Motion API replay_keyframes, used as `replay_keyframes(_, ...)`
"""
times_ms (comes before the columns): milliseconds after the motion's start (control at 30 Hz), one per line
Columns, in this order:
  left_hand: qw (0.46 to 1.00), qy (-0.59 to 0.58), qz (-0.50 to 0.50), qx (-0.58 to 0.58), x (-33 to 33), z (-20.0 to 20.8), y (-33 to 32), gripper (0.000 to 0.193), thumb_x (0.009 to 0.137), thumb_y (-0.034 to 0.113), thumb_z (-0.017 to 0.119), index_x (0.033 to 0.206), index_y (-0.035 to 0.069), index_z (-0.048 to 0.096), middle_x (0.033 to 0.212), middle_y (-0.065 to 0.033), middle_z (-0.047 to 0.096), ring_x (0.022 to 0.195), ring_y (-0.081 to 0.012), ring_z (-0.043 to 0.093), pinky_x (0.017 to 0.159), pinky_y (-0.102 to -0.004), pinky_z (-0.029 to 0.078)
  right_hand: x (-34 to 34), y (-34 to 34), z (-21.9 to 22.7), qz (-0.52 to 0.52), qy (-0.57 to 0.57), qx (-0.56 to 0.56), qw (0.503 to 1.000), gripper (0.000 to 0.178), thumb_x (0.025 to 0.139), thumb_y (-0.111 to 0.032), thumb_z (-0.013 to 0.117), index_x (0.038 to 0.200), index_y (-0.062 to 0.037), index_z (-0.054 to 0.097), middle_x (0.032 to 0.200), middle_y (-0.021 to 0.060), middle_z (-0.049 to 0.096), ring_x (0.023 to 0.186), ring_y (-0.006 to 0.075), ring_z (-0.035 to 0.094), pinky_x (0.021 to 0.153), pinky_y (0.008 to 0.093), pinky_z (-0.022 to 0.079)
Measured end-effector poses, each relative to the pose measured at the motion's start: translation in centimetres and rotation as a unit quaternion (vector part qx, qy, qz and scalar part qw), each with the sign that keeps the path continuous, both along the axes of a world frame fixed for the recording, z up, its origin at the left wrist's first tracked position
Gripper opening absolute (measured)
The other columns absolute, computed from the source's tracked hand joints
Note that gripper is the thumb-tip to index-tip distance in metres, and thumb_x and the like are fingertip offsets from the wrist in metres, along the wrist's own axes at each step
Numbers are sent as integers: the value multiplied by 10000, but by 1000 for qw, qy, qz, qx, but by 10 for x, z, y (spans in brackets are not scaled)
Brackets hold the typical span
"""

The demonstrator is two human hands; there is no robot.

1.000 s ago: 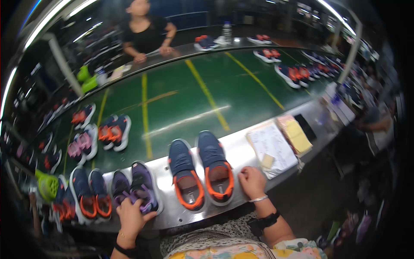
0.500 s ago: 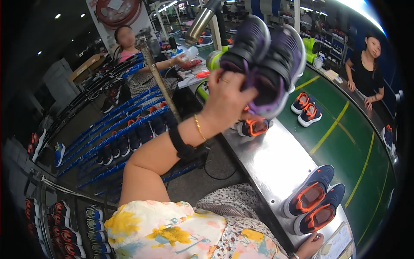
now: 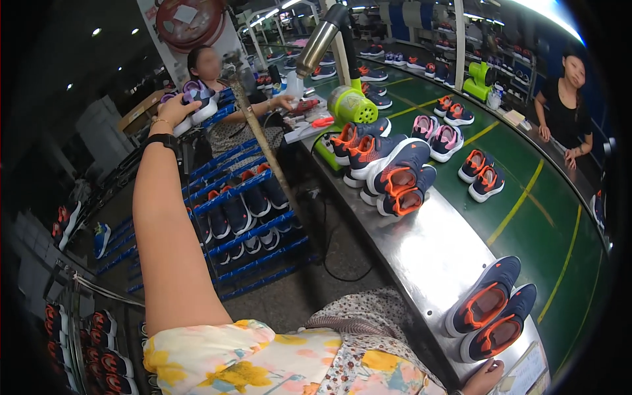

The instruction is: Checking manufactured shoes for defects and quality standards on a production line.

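At the upper left, my left hand (image 3: 173, 113) is stretched out and closed on a pair of purple-and-dark sneakers (image 3: 200, 100). The pair is held up at the blue bars of the shoe rack (image 3: 220, 158); the hand partly covers it. My right hand (image 3: 484, 378) rests at the near end of the metal worktop (image 3: 421, 263), fingers loosely extended and holding nothing. Just beyond it stands a navy pair of sneakers with orange linings (image 3: 487, 309). Farther along the worktop, several navy-and-orange sneakers (image 3: 401, 171) are piled together.
A green conveyor belt (image 3: 520, 257) runs along the worktop, carrying pink-trimmed sneakers (image 3: 440, 137) and orange-lined ones (image 3: 480, 175). A green blower (image 3: 352, 104) and a metal nozzle (image 3: 319, 49) stand at the far end. One co-worker (image 3: 210, 72) is behind the rack, another (image 3: 563, 112) across the belt.
My left hand has carried the purple sneakers from above the worktop leftward to the rack. The piled sneakers and green blower are now uncovered. My right hand stays at the worktop's near end.
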State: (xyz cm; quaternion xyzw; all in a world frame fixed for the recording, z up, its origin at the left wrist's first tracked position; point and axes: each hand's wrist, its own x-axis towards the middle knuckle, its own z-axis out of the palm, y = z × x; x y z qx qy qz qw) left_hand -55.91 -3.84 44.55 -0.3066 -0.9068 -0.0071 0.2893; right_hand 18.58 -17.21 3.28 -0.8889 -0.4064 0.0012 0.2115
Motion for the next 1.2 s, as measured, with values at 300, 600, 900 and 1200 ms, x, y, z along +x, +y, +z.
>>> replay_keyframes(300, 852, 197, -390, 289, 96, -161, 39, 303, 691, 141, 646, 988, 130, 589, 1006, -53, 543, 1011, -265, 489, 879, -424, 352, 6, -1, -12, 0, 3, 24, 1000, 328, 804, -320, 598, 930, -19, 640, 899, 190, 630, 831, 353, 581, 760, 433, 456)
replay_keyframes(600, 597, -104, -795, 4, 332, -354, 66, 306, 705, 80, 648, 1004, 121, 595, 935, -30, 542, 927, -225, 519, 827, -375, 386, 9, 7, -36, -7, 51, 104, 993, 234, 853, -229, 566, 897, -1, 541, 777, 124, 524, 694, 263, 515, 657, 378, 408)
replay_keyframes(900, 568, -242, -786, -27, 395, -411, 87, 249, 731, 81, 625, 974, 50, 580, 962, -108, 550, 932, -300, 514, 859, -422, 361, -1, 1, -26, -3, -22, 131, 991, 209, 732, -166, 652, 906, -88, 565, 846, 91, 506, 814, 301, 498, 707, 413, 388)
replay_keyframes(1200, 566, -168, -807, -15, 400, -409, 83, 253, 770, 204, 665, 959, 42, 618, 900, -173, 607, 833, -356, 558, 734, -447, 446, -2, 4, -16, -49, -23, 146, 988, 97, 739, -161, 651, 776, -96, 588, 741, 49, 528, 744, 249, 532, 670, 369, 392)
